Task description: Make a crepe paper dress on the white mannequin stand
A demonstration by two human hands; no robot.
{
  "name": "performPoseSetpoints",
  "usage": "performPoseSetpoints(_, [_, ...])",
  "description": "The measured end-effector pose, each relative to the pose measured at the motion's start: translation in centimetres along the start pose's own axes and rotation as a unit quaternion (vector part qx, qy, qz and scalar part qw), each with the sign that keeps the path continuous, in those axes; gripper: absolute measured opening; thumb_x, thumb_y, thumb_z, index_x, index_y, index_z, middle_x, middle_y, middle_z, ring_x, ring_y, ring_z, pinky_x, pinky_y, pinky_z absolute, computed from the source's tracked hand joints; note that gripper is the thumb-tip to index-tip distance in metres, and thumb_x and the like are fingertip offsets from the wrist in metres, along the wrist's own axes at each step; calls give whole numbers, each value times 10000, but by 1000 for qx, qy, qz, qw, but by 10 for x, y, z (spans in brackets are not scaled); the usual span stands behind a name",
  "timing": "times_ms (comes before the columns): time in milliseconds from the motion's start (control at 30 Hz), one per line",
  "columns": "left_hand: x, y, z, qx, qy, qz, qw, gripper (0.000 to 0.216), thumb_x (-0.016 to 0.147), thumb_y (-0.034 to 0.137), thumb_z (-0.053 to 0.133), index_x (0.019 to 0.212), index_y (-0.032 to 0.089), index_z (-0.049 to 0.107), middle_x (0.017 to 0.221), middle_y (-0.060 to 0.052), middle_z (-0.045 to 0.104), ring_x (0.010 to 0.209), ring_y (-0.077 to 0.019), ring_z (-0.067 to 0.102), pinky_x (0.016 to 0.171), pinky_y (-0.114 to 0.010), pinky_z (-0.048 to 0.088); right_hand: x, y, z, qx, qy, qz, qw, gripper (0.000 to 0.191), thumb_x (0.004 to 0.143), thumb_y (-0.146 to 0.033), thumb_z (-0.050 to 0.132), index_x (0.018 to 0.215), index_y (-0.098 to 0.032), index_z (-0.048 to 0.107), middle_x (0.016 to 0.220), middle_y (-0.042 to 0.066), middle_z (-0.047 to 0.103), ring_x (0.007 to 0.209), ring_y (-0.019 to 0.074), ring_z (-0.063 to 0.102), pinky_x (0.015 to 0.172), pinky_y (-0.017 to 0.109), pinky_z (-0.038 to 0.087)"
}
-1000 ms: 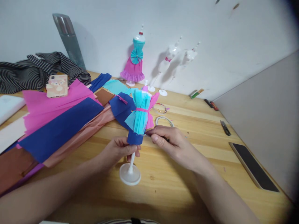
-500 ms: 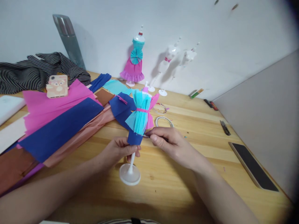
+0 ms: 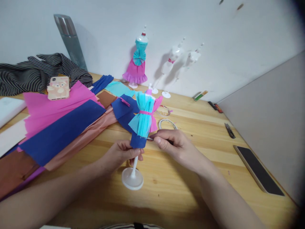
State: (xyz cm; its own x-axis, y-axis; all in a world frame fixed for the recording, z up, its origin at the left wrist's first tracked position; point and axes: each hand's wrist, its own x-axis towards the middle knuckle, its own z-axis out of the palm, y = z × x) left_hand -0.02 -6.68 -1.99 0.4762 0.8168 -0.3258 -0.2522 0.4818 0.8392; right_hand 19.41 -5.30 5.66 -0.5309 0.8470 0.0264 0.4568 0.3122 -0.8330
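Note:
A small white mannequin stand [image 3: 132, 178] rests on the wooden table [image 3: 181, 178]. It wears a crepe-paper dress [image 3: 143, 117] of light blue pleats, a pink waist tie and a dark blue hem. My left hand [image 3: 120, 154] is closed on the dark blue hem and the post beneath it. My right hand [image 3: 175, 146] is closed on a thin metal tool, its tip touching the dress's lower right edge; most of the tool is hidden by the fingers.
Sheets of pink, dark blue and brown crepe paper [image 3: 59, 127] lie at left, with a phone in a cartoon case [image 3: 58, 87] and striped cloth [image 3: 40, 72]. A dressed mannequin [image 3: 137, 62] and two bare ones [image 3: 171, 60] stand by the wall. Tape rolls [image 3: 167, 123], snips [image 3: 230, 130], dark phone [image 3: 258, 170].
Almost nothing differs. My right hand has shifted very slightly at the dress's lower edge; the left hand and the stand stay in place.

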Motion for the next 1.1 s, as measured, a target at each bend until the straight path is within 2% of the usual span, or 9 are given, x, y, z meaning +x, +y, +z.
performPoseSetpoints(500, [0,-2,0,10,8,-6,1000,353,577,447,798,689,127,699,587,-5,663,436,-52,502,447,-180,395,-1,-1,0,-19,10,21,1000,420,928,-422,446,630,-144,548,642,-3,480,588,104,386,558,243,319])
performPoseSetpoints(700, [-1,-1,0,13,-2,-6,1000,337,585,432,792,687,126,693,588,-5,660,436,-54,498,450,-186,391,-1,-1,0,-8,7,19,1000,401,924,-382,457,590,-158,460,613,-22,408,576,96,332,539,239,289])
performPoseSetpoints(967, [0,-2,0,9,2,-10,1000,340,585,429,790,697,123,695,590,-12,664,441,-61,504,450,-192,398,-5,-2,-6,-30,-25,45,998,447,926,-463,418,586,-171,422,603,-25,348,560,100,284,508,254,234])
performPoseSetpoints(1100, [-1,-2,0,4,4,-6,1000,333,589,429,791,695,127,699,588,-11,666,440,-59,502,447,-188,393,-4,-4,-6,-26,-14,46,998,437,920,-476,425,623,-162,491,627,-9,412,581,111,324,534,259,269])
